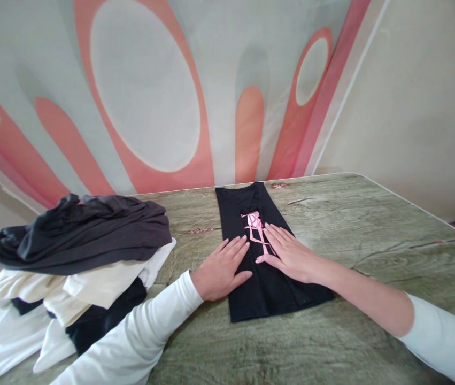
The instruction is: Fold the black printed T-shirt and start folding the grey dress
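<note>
Behind the wooden tabletop (pixel 371 224) hangs a curtain (pixel 147 85) with coral ovals. Along the far edge's middle lies a folded black shirt (pixel 259 289) (pink print showing). Left hand (pixel 221 270) and right hand (pixel 289 254) press flat on it, fingers spread, gripping nothing. A clothes pile (pixel 70 256) sits at the left edge.

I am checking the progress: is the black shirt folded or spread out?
Folded. The shirt lies as a narrow strip on the table, its sides turned in, partly covering the pink print.
</note>
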`<state>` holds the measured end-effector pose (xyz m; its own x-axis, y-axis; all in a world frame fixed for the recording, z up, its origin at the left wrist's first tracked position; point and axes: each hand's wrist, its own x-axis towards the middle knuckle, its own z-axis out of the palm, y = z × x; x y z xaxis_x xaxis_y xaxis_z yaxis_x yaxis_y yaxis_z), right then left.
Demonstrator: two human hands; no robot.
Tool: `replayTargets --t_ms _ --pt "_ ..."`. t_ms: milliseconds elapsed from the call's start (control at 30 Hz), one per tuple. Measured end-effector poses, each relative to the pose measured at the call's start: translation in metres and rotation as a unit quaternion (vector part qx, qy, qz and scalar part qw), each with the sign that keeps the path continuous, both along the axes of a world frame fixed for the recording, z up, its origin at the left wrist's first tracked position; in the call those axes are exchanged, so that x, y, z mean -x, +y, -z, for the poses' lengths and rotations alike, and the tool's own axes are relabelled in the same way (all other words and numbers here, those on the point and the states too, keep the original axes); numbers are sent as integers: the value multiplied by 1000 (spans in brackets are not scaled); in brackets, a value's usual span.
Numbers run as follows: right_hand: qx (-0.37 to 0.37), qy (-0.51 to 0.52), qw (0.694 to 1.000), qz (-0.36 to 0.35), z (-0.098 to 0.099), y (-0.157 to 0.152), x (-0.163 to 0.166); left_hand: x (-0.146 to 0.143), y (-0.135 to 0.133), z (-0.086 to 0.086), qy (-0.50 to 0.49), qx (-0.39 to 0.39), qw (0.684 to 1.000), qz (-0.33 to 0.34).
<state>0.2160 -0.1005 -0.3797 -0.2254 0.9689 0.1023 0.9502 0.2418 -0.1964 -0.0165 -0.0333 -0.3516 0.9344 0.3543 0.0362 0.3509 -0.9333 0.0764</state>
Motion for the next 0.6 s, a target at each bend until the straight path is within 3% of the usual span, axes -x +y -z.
replayTargets --t_ms 200,433,600 --pt "-17 -18 999 -32 -1 -31 -2 -1 -12 -4 -6 5 1000 -10" --pt "-29 -23 999 -27 -1 -30 2 10 -45 -18 17 66 997 41" --pt "-32 -33 999 -23 -1 -31 3 19 -53 -24 21 108 992 68"
